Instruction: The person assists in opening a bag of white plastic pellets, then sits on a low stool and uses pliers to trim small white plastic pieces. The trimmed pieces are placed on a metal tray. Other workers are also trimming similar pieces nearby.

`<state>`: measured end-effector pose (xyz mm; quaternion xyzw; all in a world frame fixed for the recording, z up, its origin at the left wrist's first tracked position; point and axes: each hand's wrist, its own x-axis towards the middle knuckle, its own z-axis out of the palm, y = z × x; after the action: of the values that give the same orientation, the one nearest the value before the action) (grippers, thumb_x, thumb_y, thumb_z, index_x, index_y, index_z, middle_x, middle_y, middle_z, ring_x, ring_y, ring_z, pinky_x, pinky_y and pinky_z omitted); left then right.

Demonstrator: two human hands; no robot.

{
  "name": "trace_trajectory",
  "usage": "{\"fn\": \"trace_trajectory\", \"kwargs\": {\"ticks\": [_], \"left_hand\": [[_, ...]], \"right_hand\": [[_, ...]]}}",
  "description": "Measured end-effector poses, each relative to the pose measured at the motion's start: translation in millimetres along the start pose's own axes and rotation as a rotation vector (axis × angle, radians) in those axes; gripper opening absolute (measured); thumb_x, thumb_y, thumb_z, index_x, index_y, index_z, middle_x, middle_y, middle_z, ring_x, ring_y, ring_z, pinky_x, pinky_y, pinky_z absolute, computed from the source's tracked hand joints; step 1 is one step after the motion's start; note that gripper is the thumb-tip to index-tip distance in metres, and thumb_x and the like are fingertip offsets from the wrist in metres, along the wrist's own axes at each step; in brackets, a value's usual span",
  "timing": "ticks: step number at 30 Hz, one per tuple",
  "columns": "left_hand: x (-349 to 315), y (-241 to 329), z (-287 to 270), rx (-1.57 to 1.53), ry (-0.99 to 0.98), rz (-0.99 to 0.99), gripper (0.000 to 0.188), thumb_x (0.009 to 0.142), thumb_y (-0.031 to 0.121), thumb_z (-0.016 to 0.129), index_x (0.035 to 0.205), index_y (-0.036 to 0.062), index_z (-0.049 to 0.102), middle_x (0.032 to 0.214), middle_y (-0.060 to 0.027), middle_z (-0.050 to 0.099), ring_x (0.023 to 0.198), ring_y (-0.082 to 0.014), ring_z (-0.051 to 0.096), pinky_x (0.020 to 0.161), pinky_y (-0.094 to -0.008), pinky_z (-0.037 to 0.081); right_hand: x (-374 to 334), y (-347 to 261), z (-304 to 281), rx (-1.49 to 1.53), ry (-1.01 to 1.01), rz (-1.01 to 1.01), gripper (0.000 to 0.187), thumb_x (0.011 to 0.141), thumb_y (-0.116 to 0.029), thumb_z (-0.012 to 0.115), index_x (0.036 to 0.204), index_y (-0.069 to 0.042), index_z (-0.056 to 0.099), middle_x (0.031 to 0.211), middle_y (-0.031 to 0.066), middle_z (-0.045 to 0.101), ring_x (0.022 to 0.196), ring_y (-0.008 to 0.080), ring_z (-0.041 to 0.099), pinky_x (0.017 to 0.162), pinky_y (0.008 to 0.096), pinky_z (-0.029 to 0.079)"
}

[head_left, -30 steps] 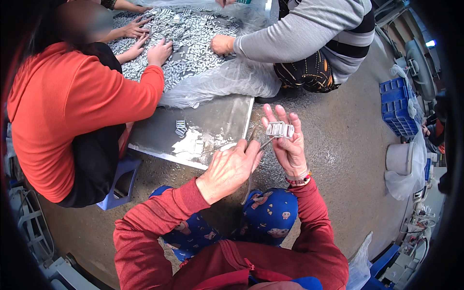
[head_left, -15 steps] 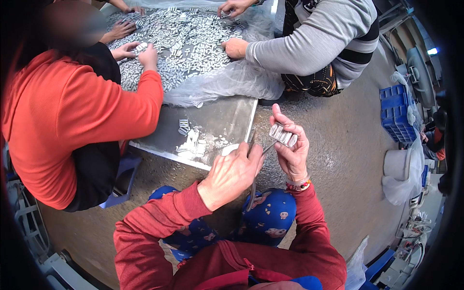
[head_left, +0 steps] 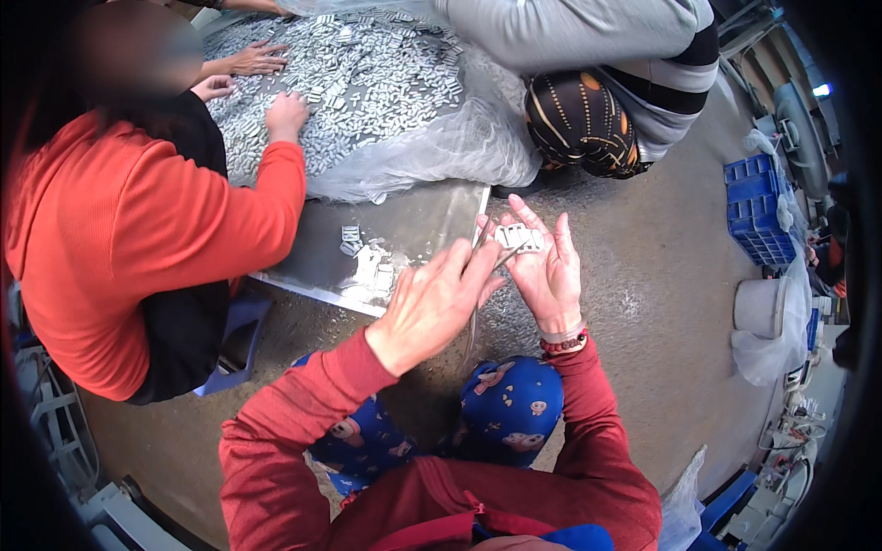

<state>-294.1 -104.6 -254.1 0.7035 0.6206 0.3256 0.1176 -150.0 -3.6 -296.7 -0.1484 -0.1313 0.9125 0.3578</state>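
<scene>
My left hand [head_left: 430, 298] is closed around a slim metal tool [head_left: 473, 332]. Its two thin prongs spread apart beyond my fingers, and its exact kind is hard to make out. One prong reaches to a small ribbed plate [head_left: 520, 239] of pale parallel bars. That plate lies across the fingers of my right hand [head_left: 547, 275], which is turned palm up with fingers spread beneath it. To the left, on the corner of a metal-topped table [head_left: 432, 220], sit a pile of white pieces [head_left: 372, 273] and a small stack of similar ribbed plates [head_left: 350, 241].
A heap of small silvery pieces [head_left: 367, 83] covers the far table, edged by translucent sheeting [head_left: 441, 161]. A person in orange [head_left: 175, 211] sits left; another in grey [head_left: 588, 32] sits far right. Blue crates [head_left: 758, 211] and a white bucket [head_left: 758, 308] stand right.
My right hand has turned and opened out, with the ribbed plate now lying on its fingers instead of pinched upright. My left hand shifted slightly left. The grey-sleeved person's arm moved up.
</scene>
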Motion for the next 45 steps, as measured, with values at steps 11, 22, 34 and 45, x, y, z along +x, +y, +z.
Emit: {"fn": "trace_trajectory", "kwargs": {"ticks": [11, 22, 34, 45], "left_hand": [[11.0, -20.2, 12.3, -0.051, 0.052, 0.045, 0.02, 0.075, 0.001, 0.057, 0.093, 0.0025, 0.047, 0.086, -0.0146, 0.05, 0.07, -0.0347, 0.059, 0.053, -0.0417, 0.048], [20.5, -20.9, 9.2, -0.119, 0.418, 0.242, 0.024, 0.068, -0.002, 0.07, 0.083, 0.0019, 0.052, 0.065, -0.0088, 0.051, 0.055, -0.0262, 0.05, 0.045, -0.0333, 0.041], [20.3, -20.1, -4.2, -0.083, 0.444, 0.328, 0.028, 0.066, -0.006, 0.068, 0.089, 0.0038, 0.055, 0.072, -0.0103, 0.05, 0.054, -0.0224, 0.053, 0.046, -0.0322, 0.043], [6.8, -39.9, -12.0, 0.036, 0.073, 0.068, 0.034, 0.067, -0.001, 0.062, 0.098, 0.0123, 0.06, 0.085, -0.0066, 0.052, 0.072, -0.0246, 0.06, 0.055, -0.0334, 0.049]], "right_hand": [[-10.0, 6.7, 15.8, -0.262, -0.101, -0.021, 0.064, 0.086, -0.003, 0.054, 0.138, 0.001, 0.018, 0.136, 0.0216, 0.034, 0.122, 0.0271, 0.041, 0.102, 0.0379, 0.034], [-12.5, 10.3, 19.2, -0.963, -0.226, -0.443, 0.042, 0.087, 0.002, 0.05, 0.125, 0.003, 0.033, 0.119, 0.014, 0.047, 0.115, 0.0198, 0.046, 0.096, 0.0323, 0.039], [-9.9, -3.7, 20.3, -0.418, -0.077, 0.122, 0.034, 0.085, -0.001, 0.053, 0.116, 0.006, 0.042, 0.107, 0.0203, 0.058, 0.094, 0.0258, 0.062, 0.075, 0.0311, 0.055], [9.8, 12.0, -9.5, 0.017, 0.047, 0.493, 0.036, 0.092, -0.029, 0.046, 0.113, -0.001, 0.047, 0.111, 0.0181, 0.056, 0.101, 0.0383, 0.057, 0.092, 0.0511, 0.044]]}}
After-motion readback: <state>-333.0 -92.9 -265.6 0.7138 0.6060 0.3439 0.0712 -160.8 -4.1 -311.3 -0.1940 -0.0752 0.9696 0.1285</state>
